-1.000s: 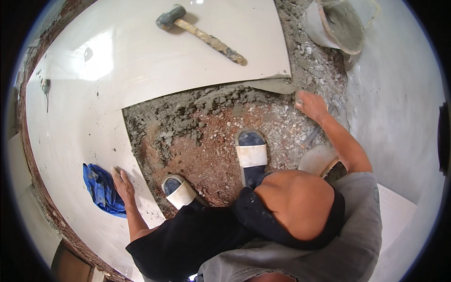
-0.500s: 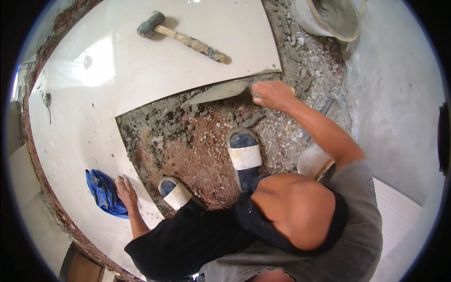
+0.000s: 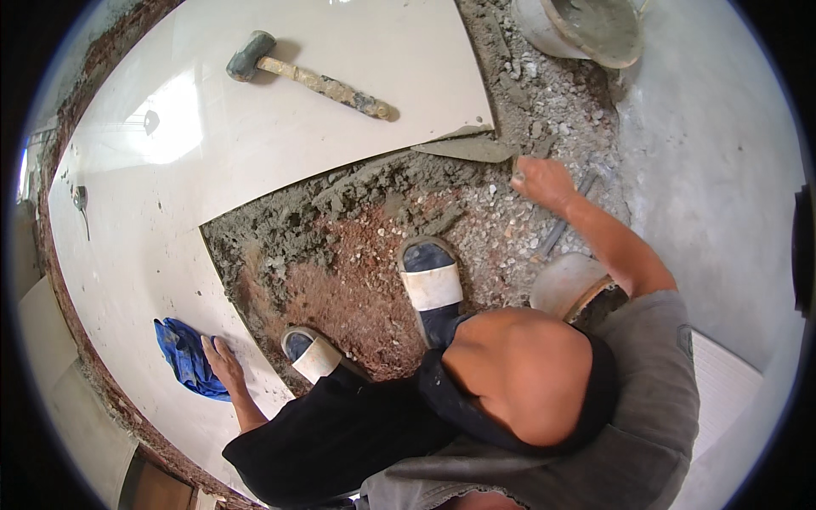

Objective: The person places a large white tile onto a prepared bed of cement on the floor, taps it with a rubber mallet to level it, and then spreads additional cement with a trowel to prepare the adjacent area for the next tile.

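My right hand is closed round the handle of a trowel. The trowel's grey blade lies along the edge of the large white tile, by its right corner, over the grey mortar. Out on the left, my left hand rests with fingers stretched on the tiled surface. It touches or nearly touches a crumpled blue cloth or sheet. A mallet with a dark head and a mortar-caked handle lies on the white tile.
A bucket of grey mix stands at the far right, near the grey wall. Another bucket-like container sits by my right knee. Between my sandalled feet and the tiles is reddish soil with gravel. A bar-shaped tool lies on the gravel.
My right hand has moved right with the trowel, drawing the blade along the tile edge to the corner. My left hand stays beside the blue cloth or sheet. The whole view has shifted slightly.
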`<state>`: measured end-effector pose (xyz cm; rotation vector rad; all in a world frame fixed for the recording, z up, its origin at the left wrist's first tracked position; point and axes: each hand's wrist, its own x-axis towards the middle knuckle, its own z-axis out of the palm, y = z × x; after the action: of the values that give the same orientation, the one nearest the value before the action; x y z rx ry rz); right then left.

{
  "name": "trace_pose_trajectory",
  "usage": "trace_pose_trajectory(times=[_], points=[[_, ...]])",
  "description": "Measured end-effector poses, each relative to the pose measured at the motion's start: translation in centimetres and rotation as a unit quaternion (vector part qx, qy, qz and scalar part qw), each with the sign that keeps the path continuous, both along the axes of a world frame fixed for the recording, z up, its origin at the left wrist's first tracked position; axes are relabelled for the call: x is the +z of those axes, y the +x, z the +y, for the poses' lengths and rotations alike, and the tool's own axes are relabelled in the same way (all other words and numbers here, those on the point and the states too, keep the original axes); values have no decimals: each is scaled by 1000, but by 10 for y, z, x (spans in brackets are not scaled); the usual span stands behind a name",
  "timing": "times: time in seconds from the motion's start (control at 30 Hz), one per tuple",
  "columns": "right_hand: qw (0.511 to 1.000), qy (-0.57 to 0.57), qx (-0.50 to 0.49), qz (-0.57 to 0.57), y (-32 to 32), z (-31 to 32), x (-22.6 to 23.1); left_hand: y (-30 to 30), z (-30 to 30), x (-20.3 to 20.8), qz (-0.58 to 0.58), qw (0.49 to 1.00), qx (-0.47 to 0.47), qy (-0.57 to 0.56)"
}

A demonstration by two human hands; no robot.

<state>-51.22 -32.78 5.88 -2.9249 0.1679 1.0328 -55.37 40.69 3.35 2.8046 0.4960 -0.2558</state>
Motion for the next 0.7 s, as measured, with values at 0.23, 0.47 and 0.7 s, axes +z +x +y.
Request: trace_pose_trajectory(times=[0.23,0.47,0.7], points=[[999,-4,4,-38,-27,26,3,5,-3,-9,-28,999,-34,26],[999,-20,39,-10,-50,45,36,-7,-3,-5,-72,997,30,2],[995,-46,29,-80,1,64,31,0,12,-12,-81,995,49,-25]])
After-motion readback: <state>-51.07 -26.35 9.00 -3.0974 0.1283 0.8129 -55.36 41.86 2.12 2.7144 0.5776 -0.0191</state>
